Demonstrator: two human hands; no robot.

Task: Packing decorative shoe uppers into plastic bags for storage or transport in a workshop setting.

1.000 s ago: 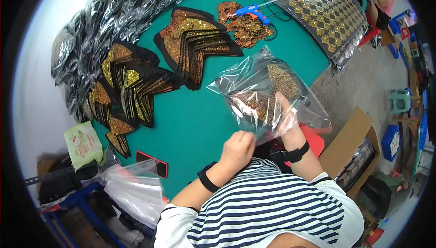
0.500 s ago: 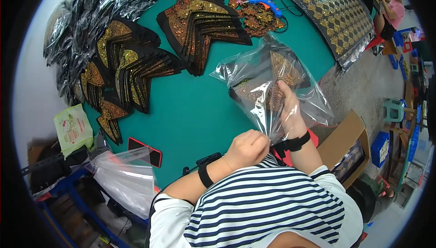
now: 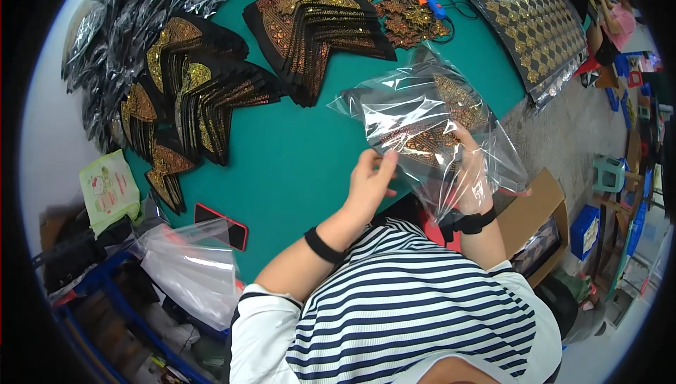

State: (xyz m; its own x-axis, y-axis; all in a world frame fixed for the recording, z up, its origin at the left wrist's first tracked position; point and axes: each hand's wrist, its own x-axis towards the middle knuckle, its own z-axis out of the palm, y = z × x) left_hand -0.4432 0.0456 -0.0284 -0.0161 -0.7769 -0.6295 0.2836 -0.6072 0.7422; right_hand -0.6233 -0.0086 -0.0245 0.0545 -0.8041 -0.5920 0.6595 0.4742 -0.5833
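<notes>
A sequinned piece [image 3: 422,143] is inside the clear bag [image 3: 386,111] the right hand [image 3: 473,173] grasps, the bent left hand's [image 3: 370,181] grip cannot be told, and stacks [image 3: 320,21] far left lie unbagged.

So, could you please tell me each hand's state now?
Left hand: open, loosely curled, by the clear bag.
Right hand: holding the glittery piece in that bag.
</notes>
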